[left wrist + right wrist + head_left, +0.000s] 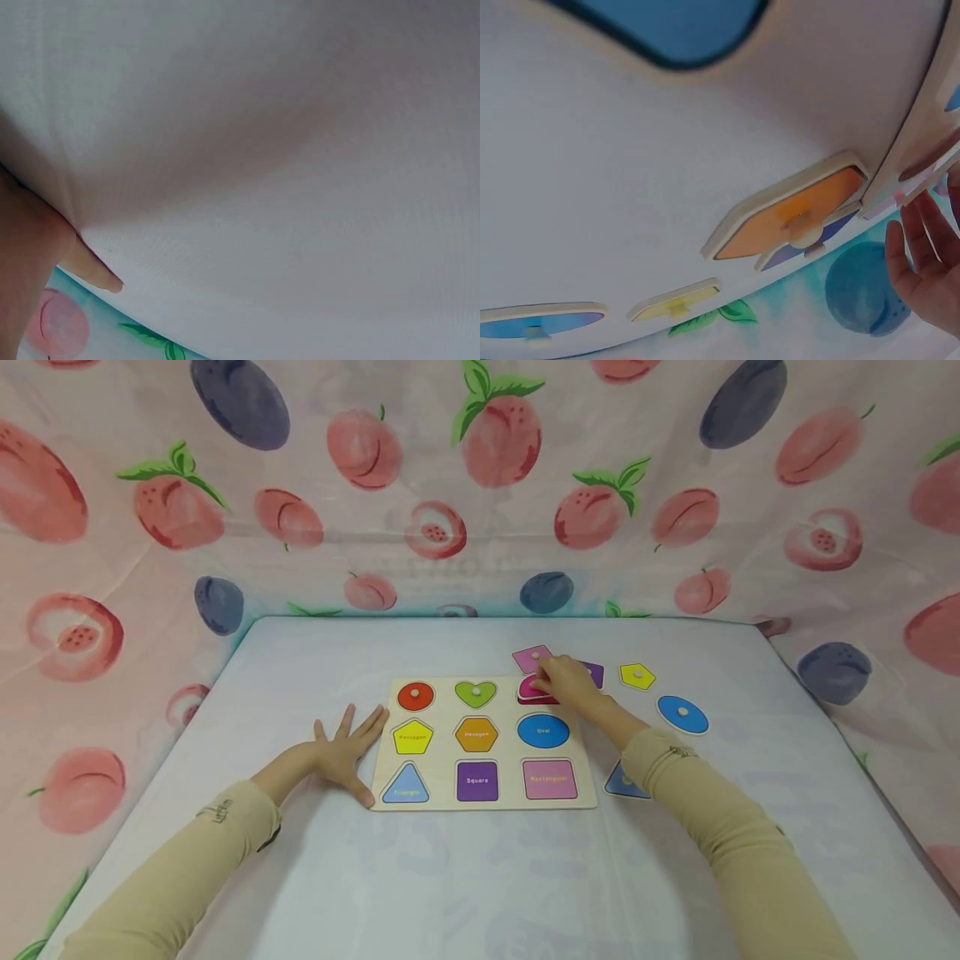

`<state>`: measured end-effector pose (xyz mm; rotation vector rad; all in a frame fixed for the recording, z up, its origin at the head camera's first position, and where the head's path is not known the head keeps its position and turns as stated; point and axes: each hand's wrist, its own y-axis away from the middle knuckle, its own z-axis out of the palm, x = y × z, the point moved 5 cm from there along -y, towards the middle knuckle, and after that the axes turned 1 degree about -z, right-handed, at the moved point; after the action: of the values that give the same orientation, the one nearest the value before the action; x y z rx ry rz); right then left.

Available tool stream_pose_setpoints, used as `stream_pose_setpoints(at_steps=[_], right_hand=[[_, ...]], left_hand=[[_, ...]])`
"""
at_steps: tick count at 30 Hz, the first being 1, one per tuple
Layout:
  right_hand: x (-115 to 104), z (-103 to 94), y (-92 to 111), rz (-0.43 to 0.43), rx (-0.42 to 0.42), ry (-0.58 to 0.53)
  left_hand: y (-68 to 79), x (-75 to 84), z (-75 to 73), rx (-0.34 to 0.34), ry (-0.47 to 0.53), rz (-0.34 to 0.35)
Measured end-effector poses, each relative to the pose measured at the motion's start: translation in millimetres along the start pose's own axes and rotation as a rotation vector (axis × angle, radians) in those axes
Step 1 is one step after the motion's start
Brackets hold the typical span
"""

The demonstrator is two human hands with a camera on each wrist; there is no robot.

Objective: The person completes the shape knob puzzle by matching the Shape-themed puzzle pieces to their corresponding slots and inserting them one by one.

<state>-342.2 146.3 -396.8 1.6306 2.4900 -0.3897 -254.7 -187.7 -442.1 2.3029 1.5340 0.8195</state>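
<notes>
A wooden shape puzzle board (442, 804) lies flat on the table. My left hand (347, 753) is spread out at its left edge, thumb and fingertips against the rim. With my right hand (564, 681) I pinch a magenta puzzle piece (531, 686) with a rounded top, tilted over the dark magenta recess at the board's top right. The red circle piece (416, 697) and green heart piece (476, 694) sit in the top row, knobs up. Printed recesses such as the yellow pentagon and blue oval fill the lower rows.
Loose knobbed pieces lie behind and right of the board: pink rectangle (527, 658), purple square (596, 672), yellow pentagon (637, 677), blue oval (683, 720), blue triangle (621, 785) and orange hexagon (765, 226). A fruit-print cloth (495, 585) hangs behind the white table (450, 893).
</notes>
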Motion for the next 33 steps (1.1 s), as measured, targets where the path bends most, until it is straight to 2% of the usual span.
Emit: stream_pose_setpoints(at_steps=[10,19,24,33], right_hand=[[1.9,4.5,8.3,0.071,-0.028,-0.030],[-1.2,4.6,7.4,0.026,-0.023,-0.006],[-2.5,4.3,3.2,0.010,-0.062,0.014],[-3.2,8.1,-5.3,0.062,-0.120,0.013]], left_hand=[[-3.3,1.4,0.0,0.011,0.011,0.005],[-3.3,2.2,1.8,0.021,0.000,0.001],[-1.7,5.3,1.5,0.023,0.004,0.009],[3.8,6.8,-0.1,0.037,0.013,0.011]])
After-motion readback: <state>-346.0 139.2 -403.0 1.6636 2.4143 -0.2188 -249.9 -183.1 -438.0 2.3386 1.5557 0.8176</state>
